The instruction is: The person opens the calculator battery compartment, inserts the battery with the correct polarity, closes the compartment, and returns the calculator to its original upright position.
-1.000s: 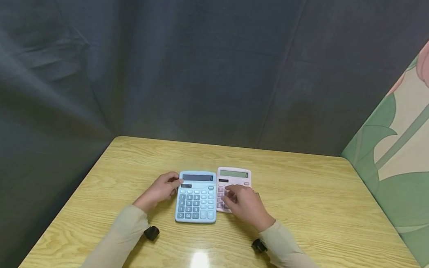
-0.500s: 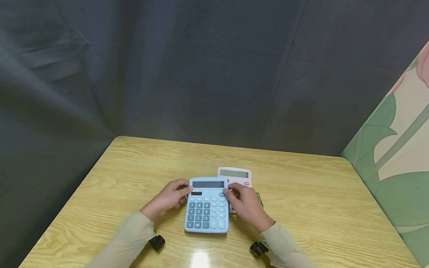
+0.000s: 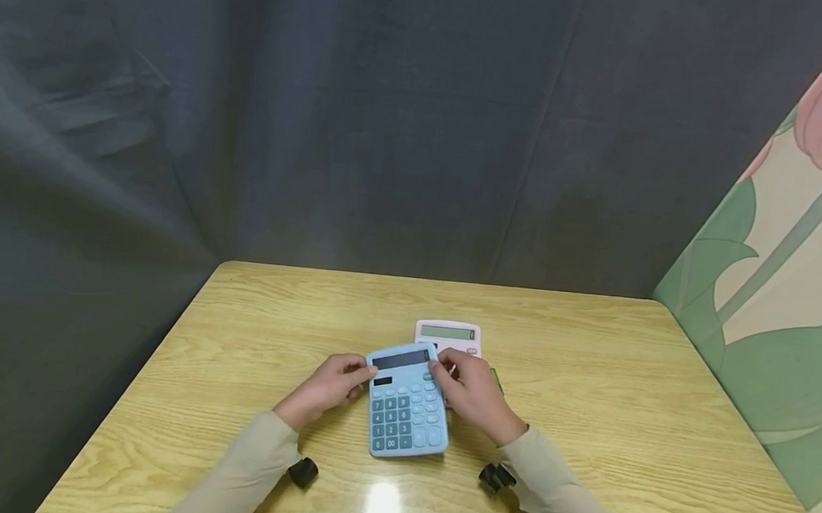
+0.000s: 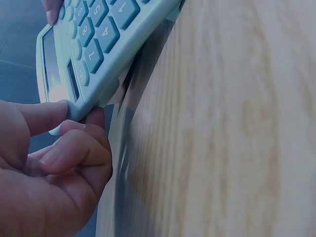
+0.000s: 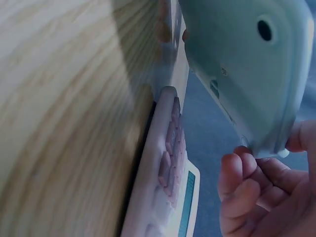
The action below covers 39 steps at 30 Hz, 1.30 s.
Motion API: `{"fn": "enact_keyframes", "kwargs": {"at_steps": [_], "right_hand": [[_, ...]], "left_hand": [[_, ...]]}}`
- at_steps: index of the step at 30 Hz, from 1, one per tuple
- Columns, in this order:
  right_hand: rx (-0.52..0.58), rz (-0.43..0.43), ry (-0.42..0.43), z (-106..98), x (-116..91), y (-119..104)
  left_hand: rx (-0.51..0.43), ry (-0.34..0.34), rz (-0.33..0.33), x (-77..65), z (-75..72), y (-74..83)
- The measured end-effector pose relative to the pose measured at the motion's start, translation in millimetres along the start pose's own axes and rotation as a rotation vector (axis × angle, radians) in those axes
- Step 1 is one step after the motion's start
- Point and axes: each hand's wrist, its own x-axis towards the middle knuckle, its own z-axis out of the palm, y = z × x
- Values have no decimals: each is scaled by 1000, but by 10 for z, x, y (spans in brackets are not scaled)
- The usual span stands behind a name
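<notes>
A light blue calculator with dark grey number keys is raised off the table and turned a little anticlockwise in the head view. My left hand pinches its upper left corner, thumb on the face beside the small solar panel. At the upper right corner my right hand pinches it between thumb and fingers. In the right wrist view the blue calculator's underside shows. A pink calculator lies flat on the table just behind; the blue one and my right hand hide most of its keys.
A small green item shows beyond my right hand, mostly hidden. The wooden table ends at a dark cloth at the back. A floral panel stands along the right side.
The blue calculator has come up off the table from beside the pink one, moved right and towards me, and tilted. My right hand has left the pink calculator's keys and taken hold of the blue one.
</notes>
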Motion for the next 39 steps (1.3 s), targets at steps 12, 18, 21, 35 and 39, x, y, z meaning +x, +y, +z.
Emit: {"fn": "enact_keyframes", "kwargs": {"at_steps": [12,18,21,35,39], "right_hand": [[6,19,40,-33,-8,-131],[2,42,67,-36,18,-220],[3,22,69,-14,38,-265],[80,-101,-17,102,63,-408],[89,-125,-17,110,64,-396]], "left_hand": [[267,134,40,-40,134,110],[379,160,129,-128,220,338],[378,120,180,-179,266,450],[310,157,150,-245,227,525],[282,179,140,-253,199,506]]}}
